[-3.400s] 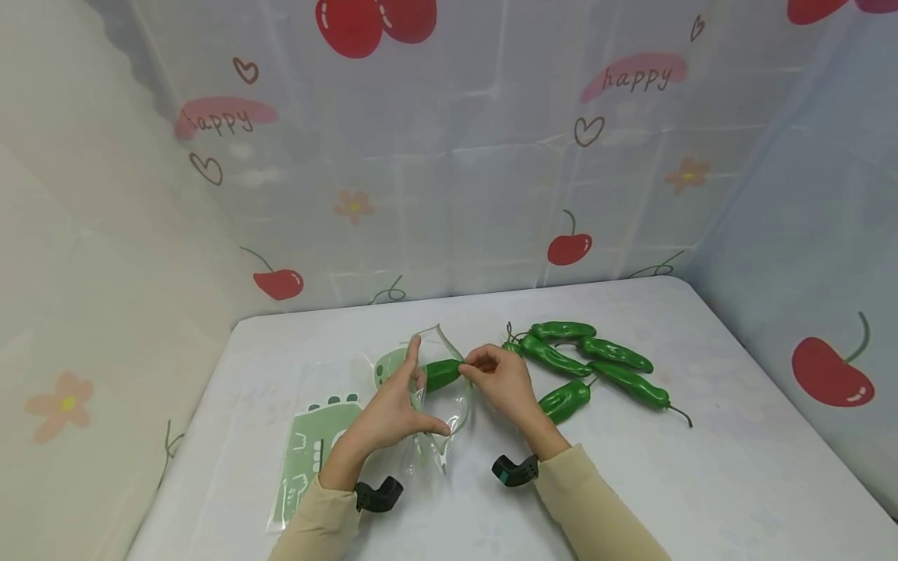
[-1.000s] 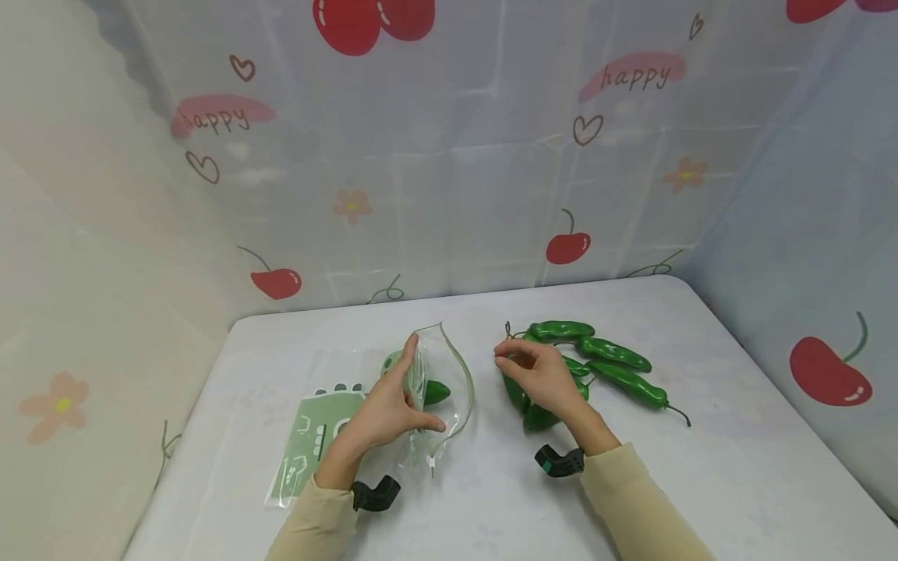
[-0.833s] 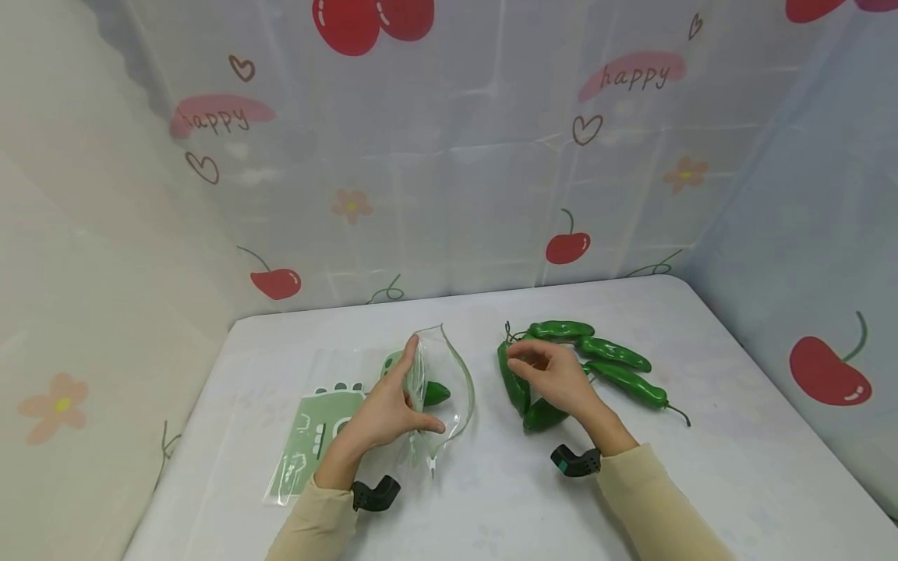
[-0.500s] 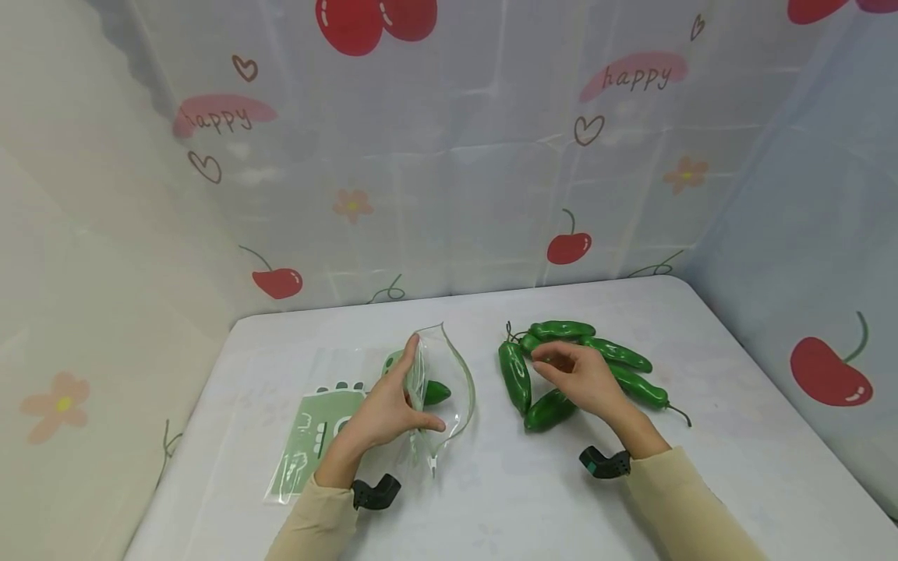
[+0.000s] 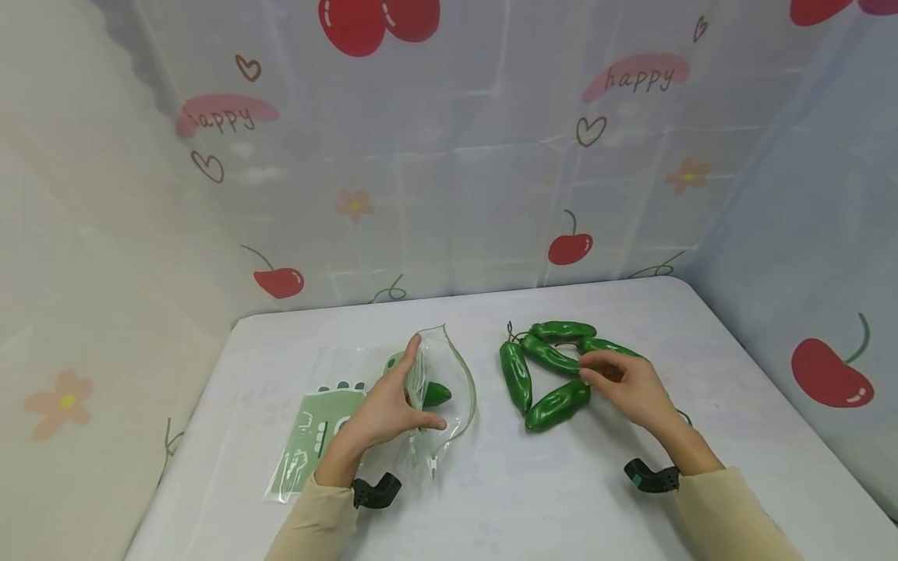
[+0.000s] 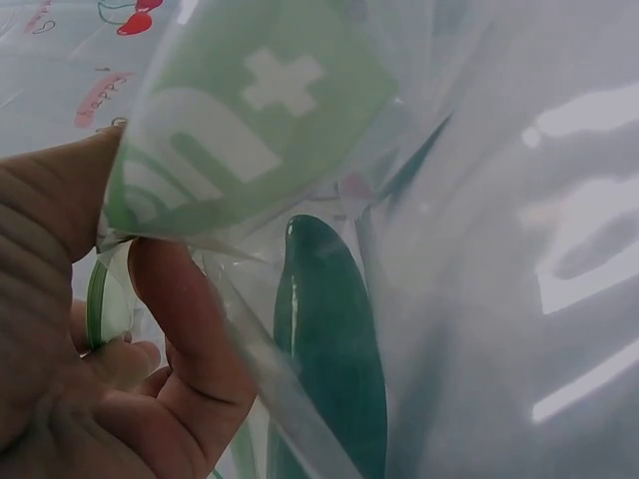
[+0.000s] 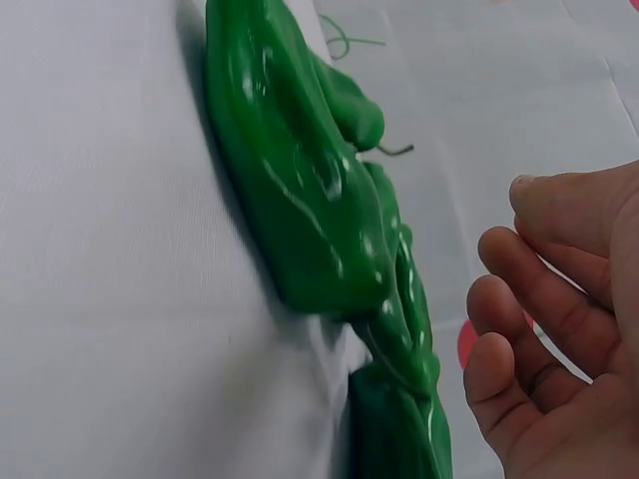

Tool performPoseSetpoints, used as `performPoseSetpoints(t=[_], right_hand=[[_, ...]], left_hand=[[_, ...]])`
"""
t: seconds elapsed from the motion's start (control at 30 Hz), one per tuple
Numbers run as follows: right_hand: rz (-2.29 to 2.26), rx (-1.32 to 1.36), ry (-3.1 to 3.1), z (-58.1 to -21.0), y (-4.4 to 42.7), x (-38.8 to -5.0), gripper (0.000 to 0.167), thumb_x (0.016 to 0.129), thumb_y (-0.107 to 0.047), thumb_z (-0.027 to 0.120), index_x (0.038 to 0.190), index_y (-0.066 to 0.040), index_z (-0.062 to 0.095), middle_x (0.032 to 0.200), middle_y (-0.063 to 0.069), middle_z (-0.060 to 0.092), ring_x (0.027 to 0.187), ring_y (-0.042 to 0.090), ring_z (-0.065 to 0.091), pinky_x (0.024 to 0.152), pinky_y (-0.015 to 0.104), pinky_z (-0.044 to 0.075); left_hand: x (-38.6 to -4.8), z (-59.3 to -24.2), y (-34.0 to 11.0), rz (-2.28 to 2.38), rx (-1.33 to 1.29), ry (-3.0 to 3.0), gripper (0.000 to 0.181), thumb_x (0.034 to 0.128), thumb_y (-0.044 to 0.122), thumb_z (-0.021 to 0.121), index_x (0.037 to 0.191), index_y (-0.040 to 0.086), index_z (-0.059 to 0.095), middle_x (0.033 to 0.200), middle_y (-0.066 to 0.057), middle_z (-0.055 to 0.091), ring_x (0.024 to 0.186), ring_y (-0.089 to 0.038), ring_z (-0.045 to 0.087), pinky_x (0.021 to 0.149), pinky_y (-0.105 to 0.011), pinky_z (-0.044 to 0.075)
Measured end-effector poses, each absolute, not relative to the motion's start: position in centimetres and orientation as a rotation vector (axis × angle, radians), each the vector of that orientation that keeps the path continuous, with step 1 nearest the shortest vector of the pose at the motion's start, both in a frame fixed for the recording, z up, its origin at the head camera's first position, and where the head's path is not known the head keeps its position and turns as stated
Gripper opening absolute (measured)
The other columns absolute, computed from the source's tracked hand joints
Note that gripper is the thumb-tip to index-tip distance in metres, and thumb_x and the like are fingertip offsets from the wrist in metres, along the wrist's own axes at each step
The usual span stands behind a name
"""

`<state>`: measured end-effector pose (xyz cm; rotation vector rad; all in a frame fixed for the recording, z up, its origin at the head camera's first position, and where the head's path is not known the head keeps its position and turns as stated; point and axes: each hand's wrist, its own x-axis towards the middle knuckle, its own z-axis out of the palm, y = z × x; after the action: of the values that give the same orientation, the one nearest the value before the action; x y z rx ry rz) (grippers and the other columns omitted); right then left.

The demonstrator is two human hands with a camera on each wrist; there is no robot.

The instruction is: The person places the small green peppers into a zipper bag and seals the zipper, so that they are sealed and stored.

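My left hand (image 5: 384,413) grips the clear plastic bag (image 5: 463,425), its thumb and forefinger spread at the bag's mouth. Inside the bag lies a green pepper (image 5: 436,394). The left wrist view shows curled fingers of this hand (image 6: 130,339) at the bag's green-printed part (image 6: 250,110), beside the dark green pepper (image 6: 329,349). My right hand (image 5: 627,389) hovers over the right side of the loose peppers, partly hiding some. Its fingers are loosely bent and hold nothing; in the right wrist view the hand (image 7: 569,309) is apart from the glossy peppers (image 7: 290,180).
Loose green peppers lie on the white table (image 5: 519,499), among them one upright in view (image 5: 515,378) and one slanted (image 5: 557,405). Flat, clear packaging with a green print (image 5: 309,436) lies left of my left hand. A patterned curtain (image 5: 449,179) stands behind the table.
Since the oldest frame, my right hand has let go of the pepper at the bag's mouth and moved right across the loose peppers. My left hand has stayed nearly still at the bag.
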<state>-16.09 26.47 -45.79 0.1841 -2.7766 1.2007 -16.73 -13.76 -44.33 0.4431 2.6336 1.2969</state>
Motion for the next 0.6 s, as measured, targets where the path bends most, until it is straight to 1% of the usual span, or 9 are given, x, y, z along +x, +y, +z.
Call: performPoseSetpoints(t=[0.07,0.13,0.2,0.27,0.37,0.43,0.47,0.5,0.6], right_hand=[[1.180,0.178,-2.763,-45.9,27.2,-15.9,0.023,0.098,-0.024,0.073,0.118,-0.012,0.075,0.112,0.007,0.074,0.088,0.016,0.066,0.068,0.025,0.053],[1.163,0.170,-2.759,-46.0,27.8,-15.8,0.022,0.098,-0.024,0.073,0.117,-0.013,0.075,0.110,0.007,0.074,0.085,0.013,0.065,0.066,0.025,0.052],[1.140,0.168,-2.751,-46.1,28.4,-15.7,0.022,0.097,-0.024,0.074,0.116,-0.012,0.075,0.109,0.007,0.074,0.083,0.011,0.065,0.066,0.025,0.052],[1.114,0.165,-2.747,-46.3,29.0,-15.6,0.023,0.097,-0.025,0.074,0.116,-0.012,0.075,0.109,0.006,0.075,0.081,0.008,0.064,0.065,0.025,0.052],[1.064,0.154,-2.737,-46.6,29.8,-15.5,0.024,0.097,-0.028,0.075,0.115,-0.013,0.075,0.110,0.006,0.075,0.083,0.001,0.060,0.069,0.022,0.051],[1.044,0.148,-2.726,-46.7,30.4,-15.4,0.025,0.096,-0.029,0.075,0.115,-0.013,0.076,0.111,0.006,0.075,0.085,-0.002,0.058,0.071,0.020,0.049],[1.035,0.144,-2.722,-46.6,30.7,-15.3,0.025,0.096,-0.030,0.076,0.115,-0.013,0.076,0.112,0.006,0.075,0.087,-0.003,0.057,0.073,0.019,0.048],[1.027,0.143,-2.719,-46.6,31.0,-15.3,0.026,0.096,-0.030,0.076,0.115,-0.013,0.076,0.113,0.007,0.075,0.089,-0.002,0.057,0.074,0.018,0.047],[1.019,0.125,-2.726,-46.6,31.9,-15.0,0.028,0.095,-0.033,0.076,0.116,-0.014,0.075,0.116,0.009,0.074,0.094,0.008,0.058,0.075,0.018,0.045]], left_hand=[[-16.7,-44.3,-13.7,1.299,0.444,2.635,0.140,0.0647,0.031,0.100,0.167,0.036,0.004,0.170,-0.002,0.026,0.075,-0.018,0.054,0.086,-0.039,0.050],[-16.7,-44.4,-13.7,1.299,0.452,2.640,0.140,0.0651,0.031,0.100,0.167,0.036,0.004,0.170,-0.002,0.024,0.085,-0.020,0.057,0.093,-0.042,0.050],[-16.7,-44.4,-13.7,1.296,0.458,2.652,0.139,0.0654,0.031,0.100,0.167,0.035,0.004,0.171,-0.003,0.023,0.103,-0.020,0.058,0.099,-0.044,0.049],[-16.7,-44.4,-13.7,1.304,0.457,2.644,0.139,0.0660,0.029,0.100,0.167,0.036,0.004,0.171,-0.003,0.023,0.095,-0.023,0.060,0.096,-0.044,0.050],[-16.7,-44.5,-13.7,1.308,0.454,2.639,0.139,0.0662,0.028,0.100,0.166,0.037,0.004,0.170,-0.004,0.024,0.081,-0.018,0.057,0.089,-0.040,0.050],[-16.7,-44.4,-13.8,1.314,0.454,2.626,0.139,0.0667,0.028,0.099,0.166,0.037,0.003,0.170,-0.004,0.024,0.066,-0.017,0.048,0.082,-0.037,0.049],[-16.7,-44.4,-13.8,1.313,0.459,2.625,0.139,0.0670,0.027,0.099,0.167,0.036,0.003,0.170,-0.004,0.024,0.064,-0.016,0.047,0.080,-0.036,0.049],[-16.7,-44.4,-13.7,1.311,0.462,2.626,0.139,0.0672,0.028,0.099,0.167,0.035,0.002,0.170,-0.004,0.024,0.063,-0.015,0.046,0.079,-0.035,0.048],[-16.7,-44.3,-13.7,1.305,0.479,2.631,0.139,0.0679,0.028,0.099,0.167,0.032,0.002,0.171,-0.006,0.023,0.062,-0.014,0.046,0.078,-0.034,0.048]])
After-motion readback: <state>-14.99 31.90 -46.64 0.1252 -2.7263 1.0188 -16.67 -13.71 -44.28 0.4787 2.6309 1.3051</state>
